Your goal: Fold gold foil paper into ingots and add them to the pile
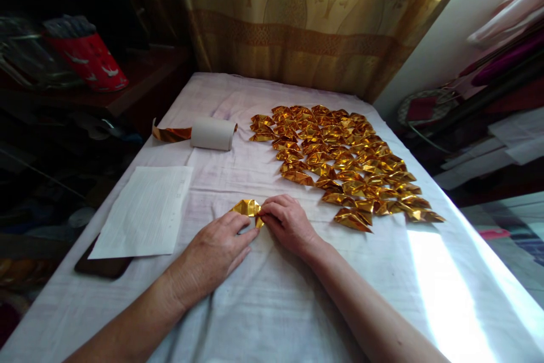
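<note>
A small piece of creased gold foil paper [247, 208] lies on the cloth-covered table between my hands. My left hand [227, 243] grips its near left side, thumb and fingers closed on it. With thumb and fingertips together, my right hand [287, 221] pinches its right end, where a corner is folded down. Part of the piece is hidden beneath my fingers. Beyond my right hand, many folded gold foil shapes [340, 153], pointed at both ends, are set out in rows.
A white roll [212, 134] with a strip of gold foil [172, 134] sticking out lies at the back left. A printed sheet [142, 210] partly covers a dark phone-like object [104, 265]. A red pen holder [89, 60] stands on a side cabinet. Curtains [280, 23] hang behind.
</note>
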A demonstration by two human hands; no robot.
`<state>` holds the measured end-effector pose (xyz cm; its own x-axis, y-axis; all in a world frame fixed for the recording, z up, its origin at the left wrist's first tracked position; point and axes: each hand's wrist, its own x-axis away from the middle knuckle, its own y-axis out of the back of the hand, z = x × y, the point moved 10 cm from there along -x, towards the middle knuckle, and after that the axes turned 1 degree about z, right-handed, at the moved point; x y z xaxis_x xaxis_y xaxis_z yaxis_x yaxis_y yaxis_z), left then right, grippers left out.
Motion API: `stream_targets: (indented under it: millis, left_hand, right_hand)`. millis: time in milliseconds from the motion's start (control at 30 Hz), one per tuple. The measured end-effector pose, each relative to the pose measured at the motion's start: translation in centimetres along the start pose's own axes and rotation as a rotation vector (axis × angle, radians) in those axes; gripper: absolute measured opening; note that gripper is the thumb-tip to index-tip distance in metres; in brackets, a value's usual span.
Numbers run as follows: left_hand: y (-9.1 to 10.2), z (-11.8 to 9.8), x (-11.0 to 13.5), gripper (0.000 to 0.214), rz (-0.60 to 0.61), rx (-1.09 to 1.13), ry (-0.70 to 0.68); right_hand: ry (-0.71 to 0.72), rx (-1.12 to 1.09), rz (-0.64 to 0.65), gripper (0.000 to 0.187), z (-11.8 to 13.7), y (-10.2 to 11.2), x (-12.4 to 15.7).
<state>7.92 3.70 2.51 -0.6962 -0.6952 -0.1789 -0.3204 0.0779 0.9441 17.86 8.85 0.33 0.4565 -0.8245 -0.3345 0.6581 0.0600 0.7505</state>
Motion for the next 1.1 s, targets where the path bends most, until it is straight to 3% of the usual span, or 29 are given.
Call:
stream_targets:
  millis: [267, 433, 633, 767, 900, 1100]
  left_hand:
    - [0.0, 1.2, 0.4, 0.02, -0.054, 0.101, 0.009]
    - [1.2, 3.3, 0.6, 0.013, -0.148, 0.177, 0.062]
    - [1.6, 5.3, 0.8, 0.007, -0.041, 0.172, 0.129]
    - [1.6, 5.5, 0.9, 0.014, -0.015, 0.127, 0.109]
    - [1.6, 5.3, 0.8, 0.018, -0.053, 0.055, 0.087]
    - [1.7, 4.3, 0.5, 0.019, -0.092, -0.06, 0.044]
  right_hand:
    - [0.036, 0.072, 0.029, 0.01, 1.0, 0.0, 0.5]
    - [0.023, 0.074, 0.023, 0.012, 1.5, 0.1, 0.7]
    - [0.012, 0.088, 0.026, 0.007, 2.0, 0.1, 0.8]
    - [0.061, 0.128, 0.062, 0.009, 2.7, 0.1, 0.9]
    - [0.057, 0.124, 0.108, 0.021, 2.8, 0.1, 0.9]
    - [0.041, 0.131, 0.113, 0.024, 2.6, 0.1, 0.7]
